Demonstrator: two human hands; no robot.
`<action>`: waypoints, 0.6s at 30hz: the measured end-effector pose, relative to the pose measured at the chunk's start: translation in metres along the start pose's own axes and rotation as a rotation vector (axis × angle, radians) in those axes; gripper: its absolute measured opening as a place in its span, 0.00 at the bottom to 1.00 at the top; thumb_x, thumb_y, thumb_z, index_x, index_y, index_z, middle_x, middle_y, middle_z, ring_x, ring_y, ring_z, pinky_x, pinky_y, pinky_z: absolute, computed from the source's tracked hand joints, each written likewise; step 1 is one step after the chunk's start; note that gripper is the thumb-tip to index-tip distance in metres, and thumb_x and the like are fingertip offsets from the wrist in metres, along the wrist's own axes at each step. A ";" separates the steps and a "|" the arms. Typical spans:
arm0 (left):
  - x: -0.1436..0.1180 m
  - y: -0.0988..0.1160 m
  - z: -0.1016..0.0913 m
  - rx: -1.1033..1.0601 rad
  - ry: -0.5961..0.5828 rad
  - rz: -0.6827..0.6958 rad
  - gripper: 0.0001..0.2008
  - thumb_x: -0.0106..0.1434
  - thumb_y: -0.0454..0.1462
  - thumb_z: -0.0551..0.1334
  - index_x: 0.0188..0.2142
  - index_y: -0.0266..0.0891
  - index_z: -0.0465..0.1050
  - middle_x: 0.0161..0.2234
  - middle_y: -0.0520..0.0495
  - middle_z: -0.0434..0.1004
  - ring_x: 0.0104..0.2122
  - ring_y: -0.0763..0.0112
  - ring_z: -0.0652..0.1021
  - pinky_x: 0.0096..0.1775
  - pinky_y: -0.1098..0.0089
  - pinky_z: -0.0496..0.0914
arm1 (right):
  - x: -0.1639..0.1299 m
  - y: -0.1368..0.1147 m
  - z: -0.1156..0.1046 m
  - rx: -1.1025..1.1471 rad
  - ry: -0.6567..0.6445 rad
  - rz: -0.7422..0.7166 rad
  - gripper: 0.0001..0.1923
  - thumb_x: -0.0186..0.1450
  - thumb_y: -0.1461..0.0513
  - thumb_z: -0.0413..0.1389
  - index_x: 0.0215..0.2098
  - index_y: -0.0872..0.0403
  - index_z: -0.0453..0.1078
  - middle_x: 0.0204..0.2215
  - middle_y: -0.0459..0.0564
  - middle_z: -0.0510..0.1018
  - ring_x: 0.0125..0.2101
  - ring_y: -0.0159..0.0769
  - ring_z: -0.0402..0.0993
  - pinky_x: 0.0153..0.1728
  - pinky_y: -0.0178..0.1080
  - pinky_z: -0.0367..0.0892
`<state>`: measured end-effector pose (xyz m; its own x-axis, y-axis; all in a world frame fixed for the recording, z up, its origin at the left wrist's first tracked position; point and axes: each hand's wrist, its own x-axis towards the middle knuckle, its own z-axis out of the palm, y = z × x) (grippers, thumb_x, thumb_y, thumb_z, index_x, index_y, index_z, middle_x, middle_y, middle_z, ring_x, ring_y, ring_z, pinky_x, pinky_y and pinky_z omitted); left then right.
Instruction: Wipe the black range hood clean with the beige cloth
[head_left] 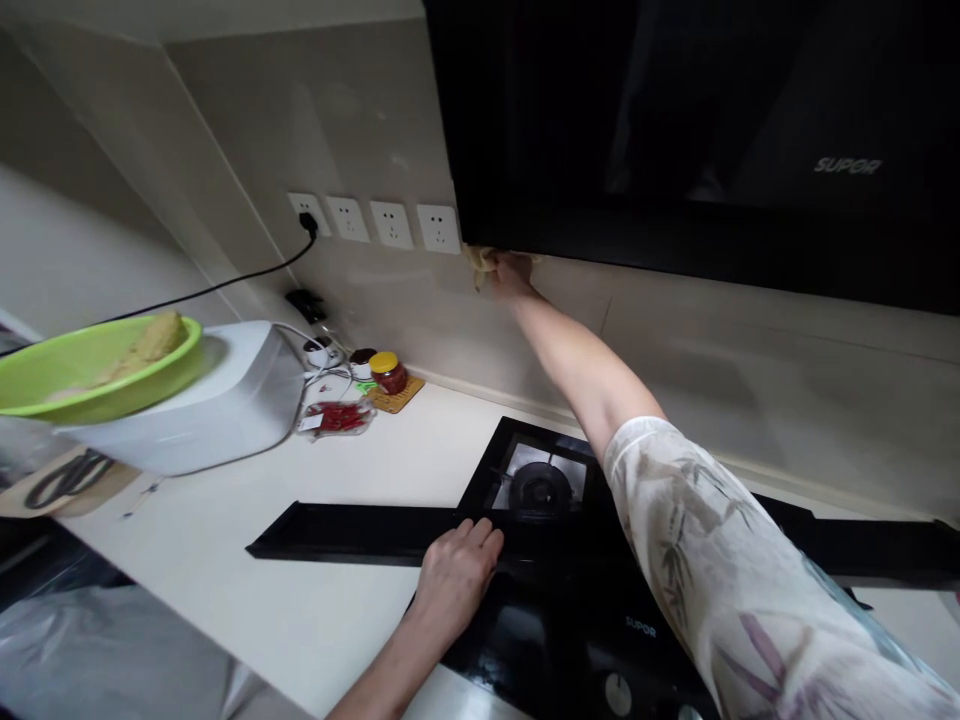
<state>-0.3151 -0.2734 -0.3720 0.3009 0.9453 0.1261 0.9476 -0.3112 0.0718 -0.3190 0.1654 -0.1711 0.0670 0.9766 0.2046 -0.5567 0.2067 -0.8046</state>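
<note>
My right hand [514, 276] is raised to the lower left corner of the black range hood [675, 235], closed on a yellowish cloth [481, 262]. The cloth touches the hood's underside, and part of it is hidden behind my fingers. Lower down, my left hand [459, 568] has its fingers curled over a long black panel [337, 530]. That panel lies across the black gas stove [525, 630] and sticks out over the white counter [390, 450] on the left. Behind the panel shows a burner [540, 487].
A green basin [97, 390] with a pale, long item sits on a white appliance [225, 420] at left. Near the wall stand a yellow-lidded jar [388, 372] and a pack of red peppers [337, 417]. A black cord [225, 287] runs to the wall sockets [391, 225].
</note>
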 end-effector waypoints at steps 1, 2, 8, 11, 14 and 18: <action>0.001 0.002 -0.001 0.003 -0.009 -0.005 0.10 0.66 0.24 0.65 0.36 0.40 0.75 0.38 0.49 0.78 0.39 0.62 0.78 0.38 0.64 0.70 | -0.003 -0.008 -0.006 0.025 0.015 0.023 0.11 0.64 0.75 0.51 0.30 0.55 0.65 0.24 0.40 0.70 0.29 0.25 0.71 0.37 0.30 0.72; 0.002 0.004 -0.001 0.007 -0.015 -0.008 0.10 0.65 0.24 0.65 0.36 0.40 0.75 0.38 0.49 0.78 0.39 0.62 0.78 0.38 0.64 0.70 | -0.006 -0.017 -0.014 0.053 0.022 0.041 0.11 0.64 0.75 0.50 0.29 0.55 0.63 0.24 0.40 0.69 0.29 0.25 0.71 0.37 0.31 0.73; 0.013 0.024 -0.005 0.019 0.013 0.010 0.13 0.62 0.21 0.65 0.34 0.41 0.74 0.37 0.50 0.78 0.38 0.63 0.78 0.36 0.65 0.68 | -0.031 -0.076 -0.076 0.122 0.071 0.033 0.14 0.69 0.68 0.55 0.26 0.54 0.61 0.21 0.41 0.69 0.32 0.27 0.72 0.40 0.33 0.75; 0.019 0.040 -0.007 0.016 0.031 0.056 0.13 0.62 0.21 0.64 0.34 0.41 0.74 0.36 0.50 0.78 0.38 0.63 0.78 0.36 0.65 0.69 | -0.039 -0.106 -0.114 0.116 0.097 -0.015 0.13 0.66 0.72 0.55 0.27 0.54 0.61 0.22 0.39 0.70 0.30 0.26 0.72 0.39 0.33 0.75; 0.024 0.058 -0.008 0.011 0.049 0.097 0.13 0.61 0.21 0.63 0.34 0.41 0.73 0.35 0.51 0.78 0.37 0.63 0.78 0.36 0.66 0.68 | -0.046 -0.138 -0.153 0.087 0.122 -0.053 0.13 0.64 0.77 0.52 0.29 0.54 0.63 0.22 0.38 0.71 0.27 0.24 0.70 0.37 0.30 0.74; 0.029 0.083 -0.008 0.011 0.088 0.166 0.14 0.60 0.20 0.63 0.34 0.41 0.73 0.36 0.51 0.78 0.36 0.63 0.78 0.36 0.67 0.69 | -0.054 -0.181 -0.212 0.025 0.193 -0.061 0.15 0.67 0.75 0.54 0.27 0.54 0.62 0.20 0.38 0.69 0.26 0.24 0.67 0.34 0.29 0.72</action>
<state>-0.2281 -0.2723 -0.3549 0.4429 0.8689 0.2210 0.8872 -0.4603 0.0322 -0.0461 0.0882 -0.1548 0.2574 0.9561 0.1403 -0.5670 0.2670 -0.7793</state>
